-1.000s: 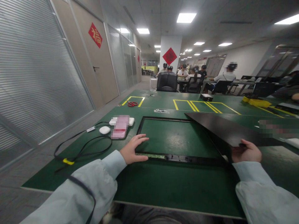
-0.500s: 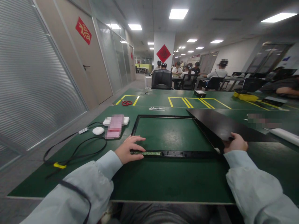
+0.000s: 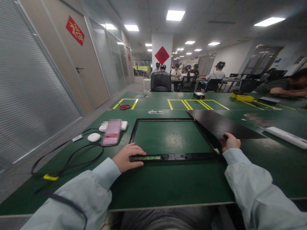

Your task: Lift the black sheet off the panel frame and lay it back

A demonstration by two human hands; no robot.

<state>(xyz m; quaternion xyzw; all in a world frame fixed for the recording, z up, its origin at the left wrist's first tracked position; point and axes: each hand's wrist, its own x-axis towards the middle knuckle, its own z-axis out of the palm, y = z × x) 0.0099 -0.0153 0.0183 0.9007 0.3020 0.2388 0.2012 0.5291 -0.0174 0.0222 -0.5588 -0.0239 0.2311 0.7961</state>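
Observation:
A thin black rectangular frame [image 3: 187, 157] lies flat on the green table, its middle open and the table showing through. Along its near bar, toward the left end, runs a greenish strip [image 3: 148, 158]. My left hand [image 3: 127, 157] holds the frame's near left corner, thumb on the near side and fingers on the far side. On the right, my right hand [image 3: 231, 142] grips the near edge of a dark flat panel [image 3: 223, 123]. The panel slants beside the frame's right side and partly covers it; whether they are joined there I cannot tell.
Left of the frame are a pink phone [image 3: 112, 131], a white round case [image 3: 94, 137] and a black strap [image 3: 72, 150]. Red scissors [image 3: 125, 107] lie farther back. A long white object [image 3: 286, 137] lies right. Several people sit beyond the table.
The view has turned slightly right, shifting everything left in the picture. My left fingers have drawn in closer around the frame's corner. My right hand still holds the panel.

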